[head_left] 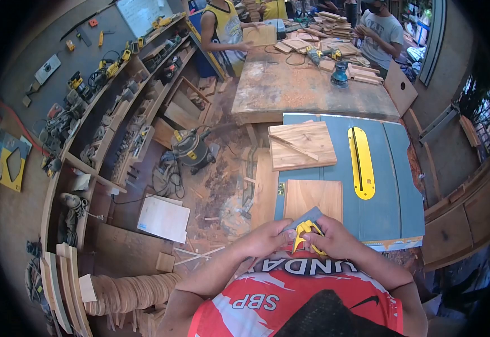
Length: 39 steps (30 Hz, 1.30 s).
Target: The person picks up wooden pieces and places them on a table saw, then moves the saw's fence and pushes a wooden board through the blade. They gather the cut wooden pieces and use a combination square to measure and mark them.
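Observation:
Close to my chest, my left hand [274, 236] and my right hand [333, 236] are closed on a yellow plastic hand tool [307, 228], perhaps a hand sander. A dark grey sheet [311, 215] like sandpaper lies against its far side, between my fingers. The tool's exact kind is partly hidden by my hands. Just beyond them, a wooden board [312, 196] lies flat on the blue-grey saw table [379, 219]. Farther back is a second wooden board [307, 140], with a thin wood strip [294, 147] lying across it.
A yellow saw insert [362, 163] is set in the table. Behind stands a workbench [307, 90] with a sander [339, 74], drills and stacked wood pieces. Two people [382, 36] [222, 33] work there. Left are tool shelves [110, 106], a shop vacuum [192, 149] and floor scraps.

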{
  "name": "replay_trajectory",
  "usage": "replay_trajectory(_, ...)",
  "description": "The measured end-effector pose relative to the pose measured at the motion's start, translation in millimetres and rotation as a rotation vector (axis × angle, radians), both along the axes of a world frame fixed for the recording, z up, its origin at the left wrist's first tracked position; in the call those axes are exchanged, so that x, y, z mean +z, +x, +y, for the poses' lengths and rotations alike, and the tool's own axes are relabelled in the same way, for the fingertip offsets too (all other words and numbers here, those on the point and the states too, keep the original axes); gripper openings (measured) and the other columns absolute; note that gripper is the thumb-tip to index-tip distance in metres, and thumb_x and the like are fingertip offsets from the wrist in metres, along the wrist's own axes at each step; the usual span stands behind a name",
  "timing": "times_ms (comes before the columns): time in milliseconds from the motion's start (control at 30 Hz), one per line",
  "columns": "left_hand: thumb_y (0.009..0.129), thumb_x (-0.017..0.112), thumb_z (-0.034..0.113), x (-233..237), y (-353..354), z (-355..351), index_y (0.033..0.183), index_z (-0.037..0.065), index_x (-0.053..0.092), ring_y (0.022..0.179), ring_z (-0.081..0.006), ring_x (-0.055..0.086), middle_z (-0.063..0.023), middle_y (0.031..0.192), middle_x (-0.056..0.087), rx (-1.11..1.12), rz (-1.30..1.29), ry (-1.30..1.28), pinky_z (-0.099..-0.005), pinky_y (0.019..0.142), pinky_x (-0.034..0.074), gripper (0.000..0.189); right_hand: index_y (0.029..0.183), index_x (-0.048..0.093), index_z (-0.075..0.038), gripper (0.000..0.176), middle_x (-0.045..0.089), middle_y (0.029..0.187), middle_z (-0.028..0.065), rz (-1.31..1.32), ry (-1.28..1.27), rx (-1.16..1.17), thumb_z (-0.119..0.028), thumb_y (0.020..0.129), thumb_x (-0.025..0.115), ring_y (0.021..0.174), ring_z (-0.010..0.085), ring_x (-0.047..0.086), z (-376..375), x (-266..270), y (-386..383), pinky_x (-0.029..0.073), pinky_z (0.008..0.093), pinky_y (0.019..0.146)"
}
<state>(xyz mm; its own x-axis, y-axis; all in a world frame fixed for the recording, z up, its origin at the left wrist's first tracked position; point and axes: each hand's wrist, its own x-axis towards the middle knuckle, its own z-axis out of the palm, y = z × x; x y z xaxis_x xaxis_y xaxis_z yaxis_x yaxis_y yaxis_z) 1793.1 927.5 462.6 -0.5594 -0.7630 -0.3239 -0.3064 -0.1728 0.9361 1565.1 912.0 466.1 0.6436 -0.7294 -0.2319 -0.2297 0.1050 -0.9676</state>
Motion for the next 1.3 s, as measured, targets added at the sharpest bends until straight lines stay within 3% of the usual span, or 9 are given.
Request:
replay_trajectory(167,0.101,0.044,0.032,-11,1,-1,0.106,0.003,0.053,0.072,-0.0099,0.051,-0.0047,0.082,0.056,0.01,0.064,-0.137,-0.0277,0.063,0.046,0.031,0.105,0.052,-0.002,0.022,0.061,0.077,0.0028,-0.005,0.003,-0.002,-0.019,0.094,0.059,0.066,0.0102,0.06,-1,3,1,0.048,0.0266,0.061)
replay_trajectory(333,0.101,0.044,0.034,12,-1,2,0.104,0.004,0.053,0.067,-0.0085,0.052,-0.0023,0.076,0.055,0.042,-0.023,-0.005,-0.0267,0.055,0.046,0.032,0.106,0.051,-0.002,0.023,0.061,0.077,0.0029,0.0,-0.036,-0.002,-0.019,0.094,0.059,0.068,0.0101,0.06,0,9,2,0.049,0.0269,0.062)
replay_trajectory(533,0.102,0.042,0.033,-6,11,-7,0.099,0.006,0.051,0.056,-0.0076,0.049,0.0018,0.066,0.049,-0.089,0.044,0.023,-0.024,0.052,0.045,0.029,0.109,0.053,-0.001,0.024,0.062,0.085,0.0057,-0.015,-0.046,0.008,-0.019,0.093,0.059,0.069,0.0098,0.06,-2,1,3,0.049,0.027,0.062)
replay_trajectory(733,0.102,0.044,0.032,-13,13,-16,0.103,0.007,0.05,0.06,-0.0073,0.05,0.0003,0.074,0.052,-0.086,0.012,0.062,-0.0237,0.053,0.044,0.025,0.107,0.054,-0.003,0.019,0.059,0.08,0.0017,0.047,-0.233,-0.057,-0.016,0.094,0.058,0.065,0.0073,0.058,-3,-8,8,0.048,0.0245,0.058)
replay_trajectory(833,0.101,0.045,0.031,-31,12,-15,0.109,0.007,0.05,0.064,-0.0071,0.051,-0.0004,0.08,0.053,-0.04,0.037,0.021,-0.0246,0.054,0.044,0.025,0.11,0.055,0.0,0.028,0.063,0.088,0.0075,0.153,0.109,-0.104,-0.019,0.091,0.062,0.078,0.014,0.059,-1,10,10,0.049,0.0312,0.071)
replay_trajectory(967,0.101,0.045,0.03,-21,5,-9,0.106,0.006,0.052,0.063,-0.0067,0.051,0.0008,0.077,0.052,0.035,0.029,0.015,-0.0248,0.052,0.044,0.025,0.108,0.057,-0.002,0.023,0.063,0.082,0.0053,-0.028,0.031,-0.05,-0.019,0.092,0.06,0.066,0.0087,0.06,-9,-19,6,0.049,0.0269,0.058)
replay_trajectory(1100,0.101,0.045,0.03,-22,5,-6,0.1,0.004,0.052,0.057,-0.0062,0.049,0.0027,0.068,0.049,0.009,0.093,0.181,-0.0236,0.05,0.043,0.027,0.106,0.058,-0.002,0.022,0.063,0.078,0.0045,0.017,0.033,-0.021,-0.019,0.093,0.059,0.066,0.0093,0.059,-13,-13,6,0.048,0.0269,0.057)
replay_trajectory(1167,0.102,0.042,0.031,-19,3,-3,0.106,0.004,0.052,0.047,-0.0042,0.041,0.0048,0.061,0.046,0.045,0.093,0.106,-0.0195,0.046,0.037,0.029,0.105,0.058,-0.002,0.021,0.062,0.075,0.0043,0.006,0.093,-0.001,-0.019,0.093,0.059,0.066,0.0098,0.059,-14,-6,6,0.048,0.0272,0.057)
replay_trajectory(1300,0.103,0.042,0.031,-11,-1,0,0.106,0.002,0.052,0.048,-0.0037,0.04,0.0048,0.061,0.045,0.07,0.06,0.07,-0.0203,0.046,0.036,0.031,0.102,0.058,0.0,0.025,0.062,0.071,0.0062,0.102,-0.039,0.003,-0.024,0.093,0.059,0.062,0.0118,0.058,-14,-9,5,0.048,0.0291,0.056)
